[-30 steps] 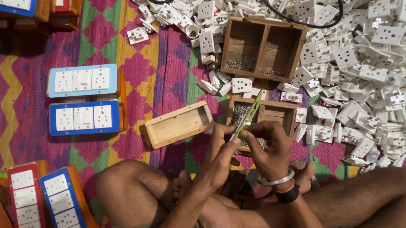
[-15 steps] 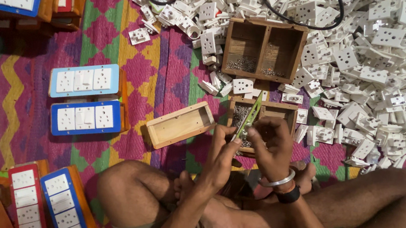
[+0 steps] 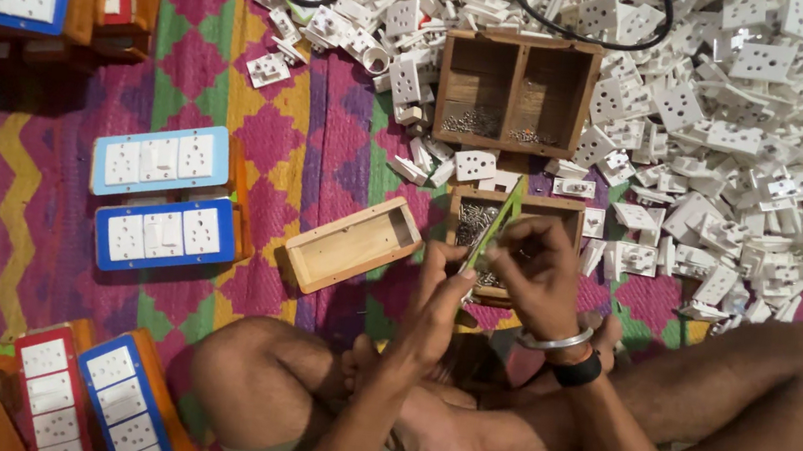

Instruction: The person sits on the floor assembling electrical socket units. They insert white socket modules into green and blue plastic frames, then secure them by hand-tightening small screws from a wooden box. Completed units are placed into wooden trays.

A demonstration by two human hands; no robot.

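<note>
Your right hand (image 3: 538, 270) pinches the top part of a thin green screwdriver (image 3: 492, 230), and your left hand (image 3: 436, 294) closes its fingers around the low end of that tool. Both hands sit close together, just past your crossed legs (image 3: 420, 426). You wear a silver bangle (image 3: 553, 342) and a black band (image 3: 578, 370) on your right wrist. Under the hands is a small wooden box (image 3: 562, 211) with little screws inside, and the screwdriver leans over it. Just to the left lies an open, shallow wooden case (image 3: 352, 243) on the bright mat (image 3: 15, 215). Further left are two switch boards (image 3: 166, 193) with blue rims. Further away stands a wooden tray (image 3: 517, 91) with two parts. Far and to the right is a big heap of white sockets (image 3: 740, 122)
</note>
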